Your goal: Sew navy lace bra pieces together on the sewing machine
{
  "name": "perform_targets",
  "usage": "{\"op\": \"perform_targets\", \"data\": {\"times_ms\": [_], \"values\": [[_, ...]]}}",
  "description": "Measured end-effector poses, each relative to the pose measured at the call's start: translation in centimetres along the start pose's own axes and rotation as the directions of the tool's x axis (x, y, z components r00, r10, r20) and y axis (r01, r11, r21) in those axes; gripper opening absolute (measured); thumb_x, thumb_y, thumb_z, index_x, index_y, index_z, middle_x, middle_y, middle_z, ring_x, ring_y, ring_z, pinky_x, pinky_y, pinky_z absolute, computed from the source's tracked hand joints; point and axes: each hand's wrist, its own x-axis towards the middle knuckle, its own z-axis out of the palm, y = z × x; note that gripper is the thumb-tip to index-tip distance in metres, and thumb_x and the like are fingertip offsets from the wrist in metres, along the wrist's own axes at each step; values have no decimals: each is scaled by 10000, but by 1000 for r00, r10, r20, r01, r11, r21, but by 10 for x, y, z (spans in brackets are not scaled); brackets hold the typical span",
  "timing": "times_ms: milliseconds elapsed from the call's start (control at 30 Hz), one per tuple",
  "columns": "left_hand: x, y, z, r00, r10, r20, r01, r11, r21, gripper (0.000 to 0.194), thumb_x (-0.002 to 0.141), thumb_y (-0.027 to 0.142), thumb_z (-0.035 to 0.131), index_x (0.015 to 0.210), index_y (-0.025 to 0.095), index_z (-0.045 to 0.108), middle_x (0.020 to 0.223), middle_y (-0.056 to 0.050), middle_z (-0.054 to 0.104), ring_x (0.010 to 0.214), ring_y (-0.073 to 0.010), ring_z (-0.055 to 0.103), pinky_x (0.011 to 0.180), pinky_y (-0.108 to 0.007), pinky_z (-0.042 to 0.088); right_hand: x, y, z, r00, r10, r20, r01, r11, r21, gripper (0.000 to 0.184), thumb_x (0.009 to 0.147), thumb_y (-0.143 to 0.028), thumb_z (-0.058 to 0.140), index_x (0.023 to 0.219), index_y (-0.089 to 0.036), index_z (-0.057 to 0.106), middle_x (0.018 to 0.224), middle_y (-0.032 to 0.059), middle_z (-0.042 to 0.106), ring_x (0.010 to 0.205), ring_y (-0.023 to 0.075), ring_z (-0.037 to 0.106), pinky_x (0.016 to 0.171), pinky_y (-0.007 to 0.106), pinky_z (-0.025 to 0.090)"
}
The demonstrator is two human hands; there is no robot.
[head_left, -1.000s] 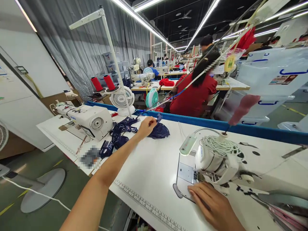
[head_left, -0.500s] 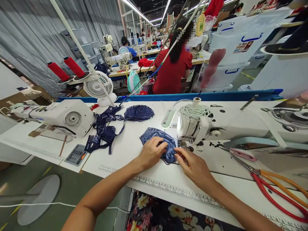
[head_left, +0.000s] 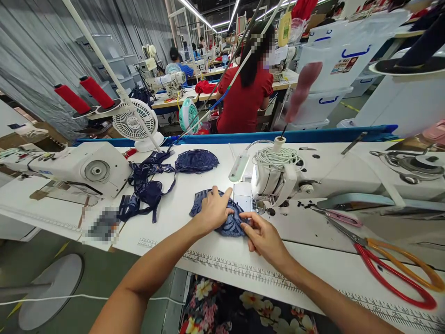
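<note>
A navy lace bra cup (head_left: 231, 226) lies on the white sewing table, just left of the sewing machine's needle area (head_left: 257, 206). My left hand (head_left: 216, 208) rests on top of it with fingers spread, covering its middle. At the cup's right edge, my right hand (head_left: 262, 234) pinches the fabric between thumb and fingers. Behind them lies another navy cup piece (head_left: 197, 161). To its left is a heap of navy bra parts with straps (head_left: 149, 192).
The sewing machine (head_left: 278, 178) carries a coil of pale green cord (head_left: 278, 157). Red-and-orange-handled scissors (head_left: 363, 241) lie on the right. A second machine (head_left: 93, 169) and a white fan (head_left: 135, 119) stand left. A person in red (head_left: 243, 104) sits beyond the table.
The bra cup has moved left, away from the needle area, and lies flatter. My left hand has spread its fingers over it; my right hand has followed to the left.
</note>
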Motion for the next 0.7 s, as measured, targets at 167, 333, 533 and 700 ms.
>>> {"op": "perform_targets", "data": {"times_ms": [167,333,533,700], "values": [[-8,24,34,889,320,-329,-344,939,-16,232,925,84,425,1063,188,580,1007,-99,583,926,-231,577,815,-359,497,5,16,-9,992,-81,-94,55,966,-252,228,954,-332,438,954,-196,622,721,33,608,584,168,566,497,268,333],[-15,16,60,812,460,-359,-521,849,-91,254,892,35,424,1058,162,567,1242,-104,617,1158,-221,559,1016,-390,442,-14,29,-29,957,-287,-29,250,875,-415,303,991,-238,394,886,-207,677,818,56,653,794,172,591,635,274,377],[-11,8,60,818,452,-355,-528,836,-151,326,881,59,469,1182,153,549,1364,-100,579,1236,-250,521,1006,-415,440,2,60,-44,866,-499,-23,343,628,-699,354,939,-112,460,1207,-256,641,825,21,710,581,130,540,514,274,342],[-13,7,62,815,455,-359,-529,837,-139,422,873,59,480,1285,146,514,1365,-108,576,1249,-256,504,1027,-421,418,22,66,-39,903,-428,-20,342,747,-570,406,937,-170,452,1288,-309,599,956,63,717,752,177,614,517,256,391]]}}
